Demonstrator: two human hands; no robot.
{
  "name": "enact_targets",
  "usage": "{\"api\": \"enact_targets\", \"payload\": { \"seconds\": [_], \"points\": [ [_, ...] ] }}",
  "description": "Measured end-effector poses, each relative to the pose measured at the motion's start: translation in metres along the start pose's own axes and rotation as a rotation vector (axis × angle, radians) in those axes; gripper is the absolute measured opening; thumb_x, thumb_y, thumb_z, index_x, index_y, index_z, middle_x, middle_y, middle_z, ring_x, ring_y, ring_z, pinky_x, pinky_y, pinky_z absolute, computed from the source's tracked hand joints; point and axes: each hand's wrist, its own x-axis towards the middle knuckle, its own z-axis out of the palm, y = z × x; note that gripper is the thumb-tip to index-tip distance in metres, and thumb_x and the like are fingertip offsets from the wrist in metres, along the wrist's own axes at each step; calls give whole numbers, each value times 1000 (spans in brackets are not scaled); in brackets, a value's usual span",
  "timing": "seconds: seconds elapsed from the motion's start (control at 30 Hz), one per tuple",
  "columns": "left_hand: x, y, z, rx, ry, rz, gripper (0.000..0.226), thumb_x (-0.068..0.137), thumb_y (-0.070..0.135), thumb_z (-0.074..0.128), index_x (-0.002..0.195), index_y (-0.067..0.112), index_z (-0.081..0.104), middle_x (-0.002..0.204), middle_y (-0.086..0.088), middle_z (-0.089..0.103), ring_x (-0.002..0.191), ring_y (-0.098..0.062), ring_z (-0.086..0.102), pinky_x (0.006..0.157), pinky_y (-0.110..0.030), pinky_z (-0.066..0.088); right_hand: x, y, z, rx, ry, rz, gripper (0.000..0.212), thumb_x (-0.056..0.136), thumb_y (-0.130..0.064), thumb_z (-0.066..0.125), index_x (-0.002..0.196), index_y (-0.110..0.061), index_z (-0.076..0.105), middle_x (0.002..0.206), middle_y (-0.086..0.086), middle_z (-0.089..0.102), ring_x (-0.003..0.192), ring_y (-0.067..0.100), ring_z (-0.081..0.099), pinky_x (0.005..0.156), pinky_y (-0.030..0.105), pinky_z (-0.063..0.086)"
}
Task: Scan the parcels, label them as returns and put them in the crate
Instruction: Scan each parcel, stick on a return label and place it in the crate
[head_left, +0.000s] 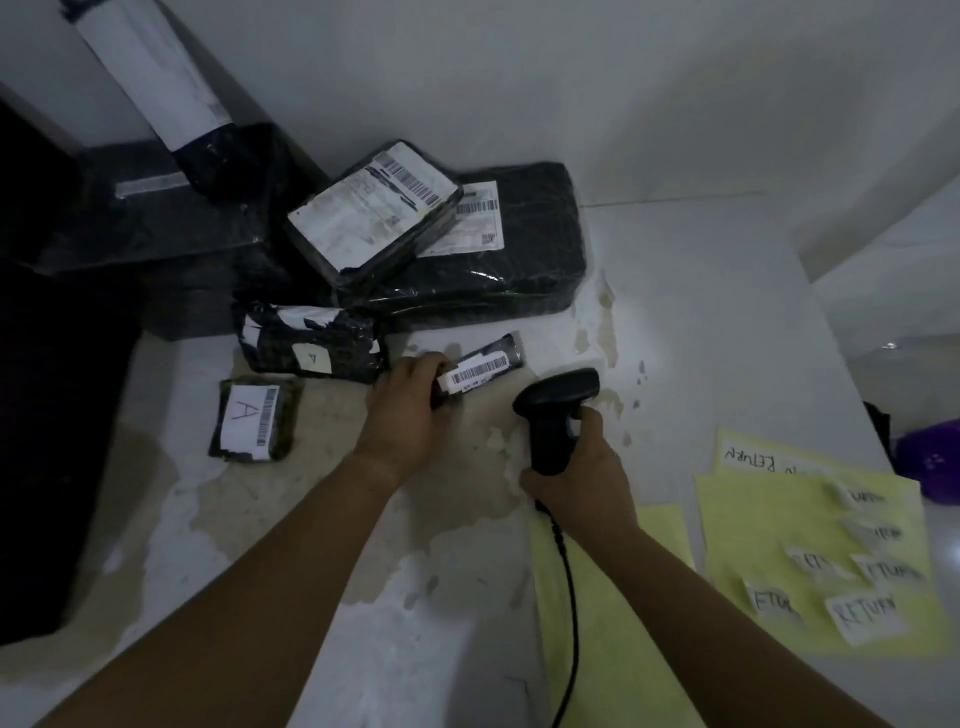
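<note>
Your left hand grips the slim parcel barcode-up; your right hand grips the scanner, aimed to read it.

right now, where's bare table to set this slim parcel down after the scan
Two free patches of table: beyond the scanner, between the big black parcel and the yellow sheets; and toward the front edge, nearer you than the parcel marked A. Crowded: the parcel pile at back left and the sheets with return labels.
</note>
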Motion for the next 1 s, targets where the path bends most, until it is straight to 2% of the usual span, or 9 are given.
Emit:
{"api": "enact_targets", "payload": {
  "seconds": [0.1,0.17,0.27,0.4,0.5,0.6,0.67,0.8,1.0],
  "points": [
    [-21,2,-8,-429,-57,-68,37,96,14,65,129,20,49,117,5,59,104,-14,60,79,-13,47,-15,-5,-18,209,-94,47,74,80,-14,75,141,-31,36,106,2,62,73,11,64,58,24,56],
    [-36,0,-11,-549,-162,-136,34,97,14,64,127,22,48,114,7,59,103,-12,61,77,-17,50,-31,-10,-27,328,-179,80,59,86,-10,67,133,-35,42,103,4,61,69,17,60,57,24,53],
    [-58,-6,-6,-686,-221,-248,26,100,12,56,121,28,51,117,3,60,105,-18,61,82,-34,54,-58,-16,-34,425,-222,92,29,90,-5,59,111,-24,52,86,15,56,65,22,51,57,30,47],
    [-83,-8,0,-964,-177,-423,31,106,15,43,129,33,52,126,9,59,105,-12,61,72,-22,52,-88,-21,-24,461,-220,119,8,94,-24,64,102,-20,62,65,18,51,50,21,46,50,34,44],
    [-91,-13,5,-1041,-132,-447,29,107,15,46,130,28,59,128,4,64,106,-10,64,71,-16,52,-101,-20,-9,407,-249,102,27,95,-32,63,88,-7,56,62,16,56,45,18,47,52,36,46],
    [-92,-17,9,-1086,-133,-440,29,104,11,51,124,24,68,127,0,69,115,-17,65,86,-23,54,-108,-22,0,390,-243,75,28,96,-31,62,86,-5,56,61,12,61,45,14,51,55,34,46],
    [-92,-17,9,-1138,-134,-452,31,103,7,51,127,19,66,125,0,70,114,-15,66,90,-23,55,-111,-23,5,368,-235,51,28,96,-32,61,86,-6,56,63,14,62,45,12,52,54,32,47],
    [-90,-17,10,-1107,-114,-485,28,103,8,53,128,13,65,111,-4,69,101,-11,65,78,-15,54,-113,-22,10,331,-195,35,27,95,-32,61,85,-7,56,64,13,63,47,12,55,52,32,49],
    [-90,-21,15,-1125,-106,-493,28,102,9,54,125,19,68,116,-8,70,106,-13,66,83,-18,55,-113,-21,10,313,-189,46,26,95,-32,61,84,-9,56,63,13,63,48,13,56,52,33,49]
  ]
}}
